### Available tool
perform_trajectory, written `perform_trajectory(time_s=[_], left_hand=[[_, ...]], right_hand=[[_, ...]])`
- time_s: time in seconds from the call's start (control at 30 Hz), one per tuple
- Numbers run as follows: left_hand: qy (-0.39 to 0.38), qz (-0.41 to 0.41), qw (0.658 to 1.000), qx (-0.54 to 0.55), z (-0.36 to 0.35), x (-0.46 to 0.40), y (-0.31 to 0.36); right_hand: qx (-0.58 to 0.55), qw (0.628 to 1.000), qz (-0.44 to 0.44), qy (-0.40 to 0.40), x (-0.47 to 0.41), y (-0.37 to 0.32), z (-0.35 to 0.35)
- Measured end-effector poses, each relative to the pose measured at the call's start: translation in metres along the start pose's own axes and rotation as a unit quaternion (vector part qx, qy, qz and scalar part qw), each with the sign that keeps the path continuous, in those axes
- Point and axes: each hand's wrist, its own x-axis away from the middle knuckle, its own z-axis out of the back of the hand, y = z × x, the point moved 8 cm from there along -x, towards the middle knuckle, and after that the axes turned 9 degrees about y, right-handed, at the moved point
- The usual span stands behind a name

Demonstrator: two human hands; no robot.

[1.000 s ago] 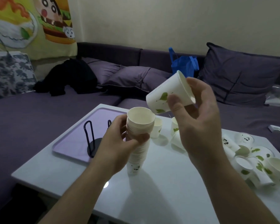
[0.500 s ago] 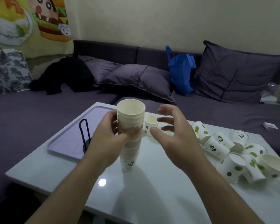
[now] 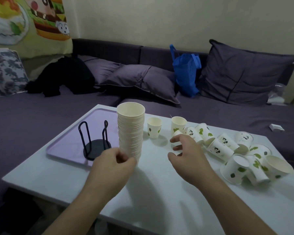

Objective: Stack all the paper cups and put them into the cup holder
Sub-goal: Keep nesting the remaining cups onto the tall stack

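The left hand (image 3: 112, 164) is keeping its grip curled around the base of the cup stack (image 3: 130, 131) standing on the surface (image 3: 159, 192); the right hand (image 3: 187, 156) is hovering with loosely spread fingers, holding nothing, just beside the fallen cups (image 3: 227, 148).

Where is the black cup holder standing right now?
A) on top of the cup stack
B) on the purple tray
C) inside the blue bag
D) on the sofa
B: the black cup holder stands empty on the purple tray, left of the cup stack.
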Motion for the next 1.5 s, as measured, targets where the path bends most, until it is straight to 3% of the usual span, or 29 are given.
perform_trajectory(time_s=[0.17,0.3,0.53,0.7,0.87,0.97,1.07,1.17,1.23,1.33,1.5], left_hand=[[-0.042,0.036,0.998,-0.04,-0.005,-0.004,-0.017],[-0.064,0.042,0.996,-0.045,-0.011,-0.017,-0.027],[-0.096,0.019,0.992,-0.075,-0.024,-0.024,-0.031],[-0.127,-0.008,0.987,-0.095,-0.032,-0.018,-0.026],[-0.172,-0.023,0.981,-0.082,-0.04,0.007,-0.011],[-0.232,0.002,0.971,-0.063,-0.053,0.025,-0.013],[-0.27,0.051,0.961,-0.011,-0.06,0.037,-0.018],[-0.266,0.052,0.962,-0.03,-0.048,0.035,-0.025],[-0.261,0.044,0.961,-0.079,-0.03,0.027,-0.032],[-0.233,0.063,0.964,-0.114,0.0,0.008,-0.05],[-0.17,0.094,0.977,-0.091,0.024,-0.027,-0.066]], right_hand=[[0.11,0.989,0.068,-0.064,-0.017,0.0,-0.035],[0.187,0.972,0.062,-0.125,-0.046,-0.001,-0.071],[0.23,0.96,0.063,-0.144,-0.095,0.007,-0.101],[0.161,0.983,0.081,-0.037,-0.079,0.002,-0.072],[0.064,0.989,0.136,0.011,-0.015,-0.011,-0.01],[-0.055,0.992,0.072,-0.09,0.025,-0.015,0.003],[-0.161,0.957,-0.014,-0.24,0.047,-0.019,-0.008],[-0.22,0.942,-0.058,-0.246,0.037,-0.022,-0.015],[-0.19,0.961,-0.077,-0.185,0.014,-0.011,-0.027],[-0.049,0.995,-0.019,-0.089,-0.029,-0.005,-0.05],[0.119,0.975,0.156,-0.106,-0.105,-0.033,-0.112]])
